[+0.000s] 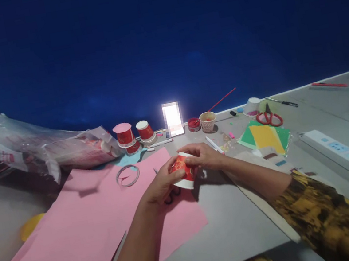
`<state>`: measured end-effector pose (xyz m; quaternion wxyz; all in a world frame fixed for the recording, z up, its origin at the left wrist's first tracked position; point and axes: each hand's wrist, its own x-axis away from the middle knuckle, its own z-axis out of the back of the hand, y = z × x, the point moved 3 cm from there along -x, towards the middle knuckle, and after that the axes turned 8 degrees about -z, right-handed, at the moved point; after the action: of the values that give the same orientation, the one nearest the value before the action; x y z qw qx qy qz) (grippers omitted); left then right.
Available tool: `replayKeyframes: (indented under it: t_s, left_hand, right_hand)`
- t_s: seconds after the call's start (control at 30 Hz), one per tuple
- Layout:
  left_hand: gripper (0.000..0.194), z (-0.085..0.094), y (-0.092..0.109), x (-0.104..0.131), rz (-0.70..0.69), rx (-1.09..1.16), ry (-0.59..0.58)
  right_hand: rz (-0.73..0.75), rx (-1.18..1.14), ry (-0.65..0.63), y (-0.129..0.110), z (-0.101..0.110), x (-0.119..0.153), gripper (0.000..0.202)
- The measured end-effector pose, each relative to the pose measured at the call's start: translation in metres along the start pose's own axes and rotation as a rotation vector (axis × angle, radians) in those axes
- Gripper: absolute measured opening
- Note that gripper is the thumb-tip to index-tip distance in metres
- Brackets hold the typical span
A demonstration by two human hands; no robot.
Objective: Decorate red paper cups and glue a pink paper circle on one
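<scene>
Holding a red cup point(188, 175) between half-curled left hand point(164, 182) and half-curled right hand point(206, 156), with long axis pointing forward and wide rim toward the body.

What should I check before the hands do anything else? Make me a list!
1. Both hands on the red cup: ok, the left hand and right hand grip it.
2. Inside of the cup empty: cannot tell, it is hidden.
3. Dark scissors in full view: not ok, they are partly hidden below the left hand.
4. Red-handled scissors away from the hands: ok, they lie off to the right.
5. Grey ring uncovered: ok, it lies in plain sight.
</scene>
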<state>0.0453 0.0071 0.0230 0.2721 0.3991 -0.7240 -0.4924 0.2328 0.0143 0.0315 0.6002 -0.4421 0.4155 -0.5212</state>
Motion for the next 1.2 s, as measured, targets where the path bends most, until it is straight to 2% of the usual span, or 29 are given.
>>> replayKeyframes:
  t_s: [0.07, 0.1, 0.17, 0.27, 0.37, 0.5, 0.63, 0.77, 0.87, 1.0, 1.2]
  left_hand:
    - [0.055, 0.002, 0.003, -0.002, 0.015, 0.078, -0.016]
    - [0.051, 0.007, 0.004, -0.005, 0.011, 0.128, 0.026]
    - [0.041, 0.019, 0.004, -0.011, -0.012, 0.232, 0.187]
    - [0.032, 0.034, 0.003, -0.018, -0.070, 0.357, 0.400]
    - [0.034, 0.035, 0.000, -0.020, -0.091, 0.429, 0.416]
    - [0.036, 0.034, -0.006, -0.020, -0.061, 0.478, 0.363]
    - [0.047, 0.038, -0.015, -0.021, -0.013, 0.474, 0.288]
    - [0.051, 0.042, -0.024, -0.020, -0.024, 0.471, 0.262]
    - [0.053, 0.039, -0.026, -0.018, 0.020, 0.500, 0.225]
    - [0.054, 0.036, -0.024, -0.018, 0.060, 0.554, 0.201]
    - [0.052, 0.036, -0.025, -0.020, 0.036, 0.582, 0.239]
  right_hand:
    - [-0.012, 0.060, 0.141, 0.000, 0.019, -0.006, 0.042]
    - [-0.018, 0.097, 0.235, 0.001, 0.033, -0.010, 0.044]
    - [-0.039, 0.194, 0.395, 0.005, 0.064, -0.017, 0.046]
    - [-0.110, 0.399, 0.468, 0.017, 0.101, -0.025, 0.042]
    - [-0.176, 0.618, 0.446, 0.029, 0.116, -0.028, 0.039]
    - [-0.283, 0.861, 0.312, 0.041, 0.111, -0.026, 0.030]
    - [-0.325, 1.004, 0.255, 0.047, 0.102, -0.025, 0.023]
    - [-0.302, 1.058, 0.188, 0.044, 0.093, -0.024, 0.023]
    - [-0.292, 1.081, 0.162, 0.036, 0.087, -0.022, 0.026]
    - [-0.269, 1.102, 0.043, 0.029, 0.072, -0.017, 0.019]
    - [-0.250, 1.175, -0.060, 0.034, 0.046, -0.012, 0.015]
